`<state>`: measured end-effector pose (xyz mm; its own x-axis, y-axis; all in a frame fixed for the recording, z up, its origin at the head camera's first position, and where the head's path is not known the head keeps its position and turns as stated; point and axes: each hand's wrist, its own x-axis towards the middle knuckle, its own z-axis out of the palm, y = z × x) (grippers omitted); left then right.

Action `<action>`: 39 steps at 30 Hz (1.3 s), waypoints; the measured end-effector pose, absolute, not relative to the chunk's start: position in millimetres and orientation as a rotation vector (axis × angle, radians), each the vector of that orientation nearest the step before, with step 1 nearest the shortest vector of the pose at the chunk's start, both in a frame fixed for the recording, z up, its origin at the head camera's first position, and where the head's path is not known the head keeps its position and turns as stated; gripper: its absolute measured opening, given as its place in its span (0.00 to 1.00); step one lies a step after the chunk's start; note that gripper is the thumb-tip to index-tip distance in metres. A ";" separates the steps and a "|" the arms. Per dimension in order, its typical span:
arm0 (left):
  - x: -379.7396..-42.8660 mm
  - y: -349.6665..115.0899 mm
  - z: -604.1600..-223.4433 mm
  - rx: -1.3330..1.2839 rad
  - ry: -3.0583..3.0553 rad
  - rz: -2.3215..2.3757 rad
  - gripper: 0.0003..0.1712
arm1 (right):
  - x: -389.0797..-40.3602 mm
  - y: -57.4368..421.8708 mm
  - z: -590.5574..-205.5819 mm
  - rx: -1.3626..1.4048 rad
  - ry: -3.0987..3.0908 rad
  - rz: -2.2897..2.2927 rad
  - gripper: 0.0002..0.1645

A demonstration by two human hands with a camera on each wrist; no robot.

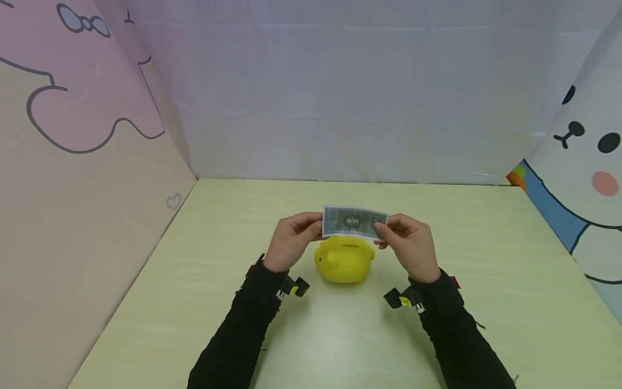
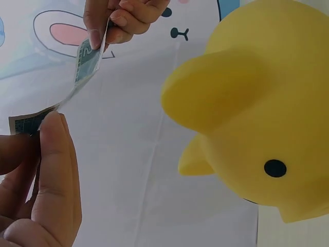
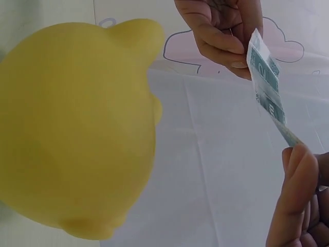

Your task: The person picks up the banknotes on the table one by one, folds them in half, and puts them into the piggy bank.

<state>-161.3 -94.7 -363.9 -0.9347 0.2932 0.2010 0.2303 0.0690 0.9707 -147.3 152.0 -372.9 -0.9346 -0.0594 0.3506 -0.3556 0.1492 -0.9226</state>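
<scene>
Banknote stretches between a person's two hands above a yellow piggy bank, apart from it, as the bank stands on a pale table, slot facing up. Left of the bank, the left hand pinches one end between thumb and fingers; right of it, the right hand pinches the other. Black sleeves flank the bank.

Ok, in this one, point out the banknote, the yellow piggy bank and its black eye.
Banknote (image 1: 353, 221), head view: the middle of its printed face.
Yellow piggy bank (image 1: 346, 265), head view: its rounded side.
Black eye (image 2: 275, 168), left wrist view: centre of the black oval.
</scene>
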 end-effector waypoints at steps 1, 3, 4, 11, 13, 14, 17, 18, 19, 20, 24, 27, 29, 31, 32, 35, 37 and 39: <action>-161.3 -94.4 -364.2 0.553 2.262 2.036 0.17 | -147.1 151.9 -372.7 0.407 -2.197 1.865 0.08; -161.2 -93.7 -364.7 0.555 2.267 2.031 0.17 | -146.8 151.7 -372.7 0.408 -2.200 1.864 0.08; -161.2 -93.4 -365.0 0.554 2.270 2.026 0.17 | -146.8 151.7 -372.8 0.407 -2.202 1.865 0.08; -159.0 -90.8 -365.0 0.601 2.264 2.009 0.17 | -146.2 149.9 -372.3 0.401 -2.215 1.876 0.08; -158.7 -89.8 -365.0 0.603 2.260 2.001 0.18 | -146.4 149.1 -372.4 0.394 -2.222 1.874 0.08; -158.6 -89.2 -365.0 0.606 2.255 1.998 0.18 | -146.7 148.9 -372.7 0.392 -2.227 1.870 0.08; -157.6 -87.3 -364.0 0.606 2.231 1.986 0.19 | -147.4 148.8 -373.7 0.390 -2.243 1.857 0.08; -157.2 -86.8 -363.9 0.609 2.221 1.983 0.19 | -147.6 148.7 -373.9 0.389 -2.247 1.857 0.08; -156.9 -86.1 -363.9 0.613 2.209 1.983 0.19 | -147.7 148.3 -373.7 0.388 -2.252 1.856 0.09; -156.5 -85.7 -363.9 0.619 2.193 1.985 0.20 | -147.8 147.9 -373.4 0.385 -2.254 1.858 0.09; -155.7 -83.1 -364.6 0.613 2.140 1.989 0.20 | -147.2 145.4 -371.0 0.371 -2.260 1.882 0.09; -155.8 -81.5 -366.2 0.605 2.111 1.989 0.20 | -146.7 144.1 -370.6 0.378 -2.259 1.903 0.10; -155.6 -80.6 -367.1 0.606 2.100 1.986 0.20 | -146.4 143.3 -370.9 0.390 -2.256 1.918 0.10; -155.0 -79.8 -367.5 0.614 2.100 1.980 0.20 | -146.0 142.6 -371.3 0.404 -2.257 1.926 0.10; -154.9 -79.4 -367.9 0.621 2.100 1.979 0.20 | -145.9 142.2 -371.5 0.410 -2.259 1.927 0.10; -153.5 -78.4 -367.4 0.625 2.109 1.969 0.20 | -145.4 141.1 -372.0 0.427 -2.258 1.940 0.10; -152.5 -77.8 -366.5 0.620 2.117 1.964 0.20 | -145.0 140.7 -372.2 0.433 -2.260 1.947 0.10; -151.4 -77.1 -365.2 0.605 2.128 1.952 0.20 | -144.7 140.4 -372.3 0.437 -2.265 1.950 0.09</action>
